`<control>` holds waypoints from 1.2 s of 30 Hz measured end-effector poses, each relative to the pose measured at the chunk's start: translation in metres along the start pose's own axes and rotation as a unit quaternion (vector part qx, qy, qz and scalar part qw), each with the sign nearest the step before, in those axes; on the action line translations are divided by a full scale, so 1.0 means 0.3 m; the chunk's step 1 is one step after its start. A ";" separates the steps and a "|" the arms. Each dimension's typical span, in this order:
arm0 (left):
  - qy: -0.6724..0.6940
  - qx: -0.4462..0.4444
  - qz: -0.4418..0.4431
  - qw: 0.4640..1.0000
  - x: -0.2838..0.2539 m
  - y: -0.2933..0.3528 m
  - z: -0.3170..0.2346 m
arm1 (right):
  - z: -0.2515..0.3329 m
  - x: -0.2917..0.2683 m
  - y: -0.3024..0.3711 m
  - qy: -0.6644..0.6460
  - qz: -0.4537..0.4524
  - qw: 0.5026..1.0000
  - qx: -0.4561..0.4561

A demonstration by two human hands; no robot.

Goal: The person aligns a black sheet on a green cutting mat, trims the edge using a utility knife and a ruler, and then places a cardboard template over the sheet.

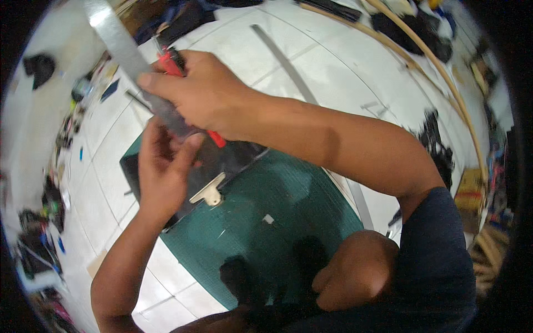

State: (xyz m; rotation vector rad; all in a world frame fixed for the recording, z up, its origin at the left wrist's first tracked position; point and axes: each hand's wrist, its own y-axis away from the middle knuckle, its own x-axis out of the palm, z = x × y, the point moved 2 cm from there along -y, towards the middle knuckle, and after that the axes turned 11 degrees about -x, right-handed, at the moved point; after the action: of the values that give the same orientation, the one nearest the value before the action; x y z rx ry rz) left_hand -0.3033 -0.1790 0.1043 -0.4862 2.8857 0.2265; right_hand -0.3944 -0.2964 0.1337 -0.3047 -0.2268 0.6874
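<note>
1. Broadly, a white tiled floor [350, 72] spreads under everything, its pale joints curving toward the rim of the view.
2. On it lies a green mat [283, 188], directly before the person's bent knee [361, 261].
3. Long wooden poles [462, 105] curve along the floor's far right side.
4. A dark board [239, 159] rests on the mat's far-left part, partly hidden by both hands.
5. Beyond the right forearm, a flat grey strip [286, 66] lies slantwise on the tiles; where its near end stops is hidden by the arm.
6. Held above the board is a shiny silver strip [125, 53], sloping from the upper left down to the fingers.
7. The right hand [205, 91] is wrapped around a tool, with its thumb pressed along the silver strip.
8. The left hand [164, 166] is below it, its fingers and thumb curled about the strip's lower end; blur hides the exact contact.
9. That red-handled tool [172, 64] crosses the right fist, red showing on both sides of it.
10. A metal clip [209, 194] sits on the board's near edge.
11. Smallest, a whitish scrap [268, 219] lies on the mat.
</note>
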 end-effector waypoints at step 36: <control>-0.608 0.215 0.166 0.746 0.473 -0.325 0.571 | -0.183 -0.477 1.798 0.370 -0.112 0.824 0.415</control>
State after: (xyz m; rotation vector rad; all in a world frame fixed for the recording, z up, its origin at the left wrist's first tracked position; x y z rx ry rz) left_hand -0.3713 -0.2820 -0.1047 0.2425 1.5879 -0.0788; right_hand -0.8013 -0.0062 -0.1204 0.3084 0.7725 0.3373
